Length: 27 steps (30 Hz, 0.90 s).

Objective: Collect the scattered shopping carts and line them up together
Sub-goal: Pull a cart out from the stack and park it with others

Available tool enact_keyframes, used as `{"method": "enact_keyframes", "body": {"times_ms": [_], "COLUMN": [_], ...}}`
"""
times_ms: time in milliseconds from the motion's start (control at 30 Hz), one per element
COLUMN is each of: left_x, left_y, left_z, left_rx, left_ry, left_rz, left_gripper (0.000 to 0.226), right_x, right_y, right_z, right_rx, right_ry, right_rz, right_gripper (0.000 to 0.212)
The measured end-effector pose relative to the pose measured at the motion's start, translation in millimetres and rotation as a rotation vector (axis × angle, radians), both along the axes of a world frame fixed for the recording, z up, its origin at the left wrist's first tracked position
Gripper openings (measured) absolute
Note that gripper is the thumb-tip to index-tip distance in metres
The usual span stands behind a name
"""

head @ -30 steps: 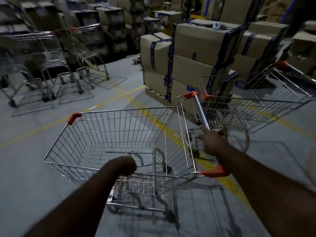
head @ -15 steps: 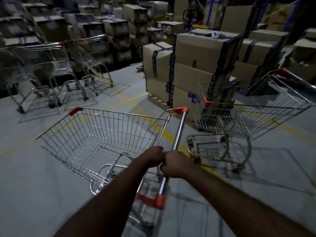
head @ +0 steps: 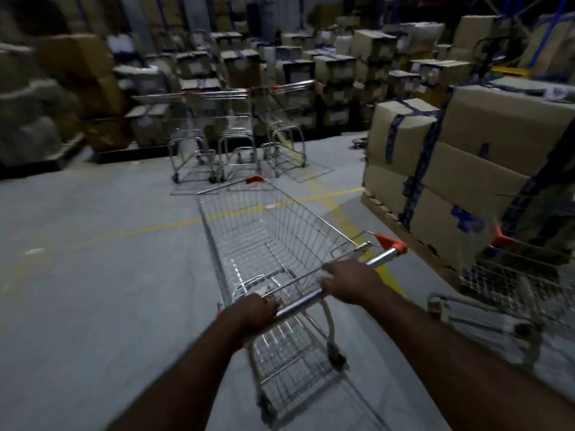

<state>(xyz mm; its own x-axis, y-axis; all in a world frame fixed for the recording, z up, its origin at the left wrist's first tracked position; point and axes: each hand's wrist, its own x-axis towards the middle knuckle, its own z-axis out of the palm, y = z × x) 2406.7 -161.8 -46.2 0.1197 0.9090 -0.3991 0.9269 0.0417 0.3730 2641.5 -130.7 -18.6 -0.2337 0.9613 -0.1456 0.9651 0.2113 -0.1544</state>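
Observation:
A wire shopping cart (head: 264, 231) with orange corner caps stands right in front of me, its basket pointing away. My left hand (head: 255, 312) and my right hand (head: 348, 283) both grip its chrome handle bar (head: 303, 298). Farther off, three more carts (head: 230, 129) stand side by side against the stacked boxes, handles toward me. Another cart (head: 510, 281) sits at the right edge, beside the pallet, partly cut off.
A pallet of taped cardboard boxes (head: 460, 157) rises close on the right. More box stacks (head: 326, 73) fill the back and left. Yellow floor lines (head: 174, 223) cross the grey concrete between me and the row of carts.
The cart has swung round from sideways to pointing at the far row of carts. My hands have spread apart along the handle. The view has turned left, leaving the other cart at the right edge.

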Motion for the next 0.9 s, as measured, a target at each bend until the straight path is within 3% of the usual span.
{"method": "enact_keyframes", "body": {"times_ms": [167,333,433,533,633,800,900], "left_x": [-56.3,-106.0,-145.4,-180.6,-204.9,-226.7,-226.0], "left_y": [-6.9,13.2,39.4,69.8,97.2,130.5,148.2], "left_z": [-2.2,1.7,1.9,4.0,-0.4,-0.9,-2.2], "left_rx": [0.237,0.197,0.121,0.074,0.075,0.109,0.160], "left_ry": [0.109,0.126,0.174,0.220,0.230,0.199,0.193], "left_rz": [0.030,0.083,0.097,0.132,0.175,0.164,0.130], "left_gripper": [0.056,0.060,0.056,0.050,0.050,0.049,0.060], "right_x": [-40.6,-95.0,-118.0,-119.3,-132.3,-162.1,-159.9], "right_y": [36.2,38.8,46.8,66.2,80.5,112.2,141.3], "right_z": [-2.0,-12.9,-13.7,-20.4,-27.1,-28.7,-26.5], "right_rx": [-0.089,-0.159,-0.166,-0.067,-0.065,-0.059,-0.057], "right_ry": [-0.064,-0.065,-0.007,-0.080,-0.072,-0.029,0.015], "right_rz": [0.028,0.091,0.166,0.139,-0.004,-0.010,-0.024], "right_gripper": [0.047,0.046,0.071,0.096,0.084,0.073,0.064]}}
